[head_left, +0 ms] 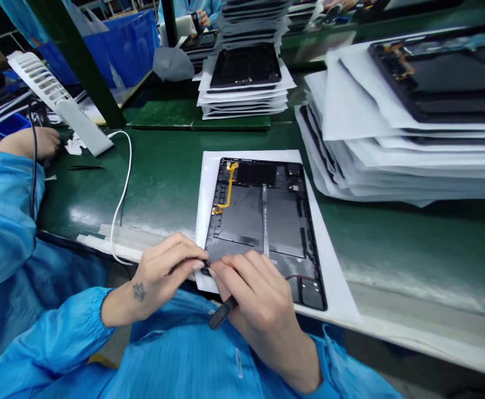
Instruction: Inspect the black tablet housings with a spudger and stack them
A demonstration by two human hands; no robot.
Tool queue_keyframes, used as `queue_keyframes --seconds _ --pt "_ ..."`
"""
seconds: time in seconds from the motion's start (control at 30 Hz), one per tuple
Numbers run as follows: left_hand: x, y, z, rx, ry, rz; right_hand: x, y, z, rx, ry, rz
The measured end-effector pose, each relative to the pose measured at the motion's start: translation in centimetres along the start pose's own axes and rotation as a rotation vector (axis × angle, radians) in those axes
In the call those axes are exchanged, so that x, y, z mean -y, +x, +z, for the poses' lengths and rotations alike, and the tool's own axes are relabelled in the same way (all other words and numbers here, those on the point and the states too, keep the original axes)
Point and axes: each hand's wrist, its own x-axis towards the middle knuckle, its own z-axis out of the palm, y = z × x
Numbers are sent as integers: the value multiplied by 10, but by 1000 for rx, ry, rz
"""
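Note:
An open tablet housing (263, 221) lies face down on a white sheet (203, 205), showing black inner panels and a yellow flex cable (228, 188). My left hand (163, 274) pinches a thin black tool (188, 265) near the housing's lower left corner. My right hand (259, 302) grips a black-handled tool (222, 312), its fingers resting over the housing's lower edge. Both hands meet at that corner, and their fingers hide the tool tips.
Several stacked tablets with white sheets stand at right (412, 127) and at the back (246, 72) on the green bench mat (163, 188). A co-worker's hand (28, 143) in a blue sleeve lies at left near black tweezers (86, 167), a white cable (126, 177) and a white louvred fan (55, 94).

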Motion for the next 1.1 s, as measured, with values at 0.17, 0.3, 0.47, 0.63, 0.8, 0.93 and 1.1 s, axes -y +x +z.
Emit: queue_keyframes --seconds 0.17,0.3,0.47,0.63,0.8,0.93,1.1 --pt "-1 -1 3 1 -44 -13 0 -1 -1 10 74 41" --pt "-3 -1 5 -11 -35 -4 0 0 -1 6 82 47" --pt "0 1 5 11 50 55 -1 2 -5 -13 74 29" --pt "9 -2 0 115 266 161 -6 -1 -7 5 32 -54" --pt "10 -5 -3 202 409 240 -8 -3 -7 54 -14 -116" --pt "6 -3 -5 199 476 291 -6 0 -7 71 -96 -158" --pt "10 -10 -8 148 429 251 -6 2 -8 82 -175 -215"
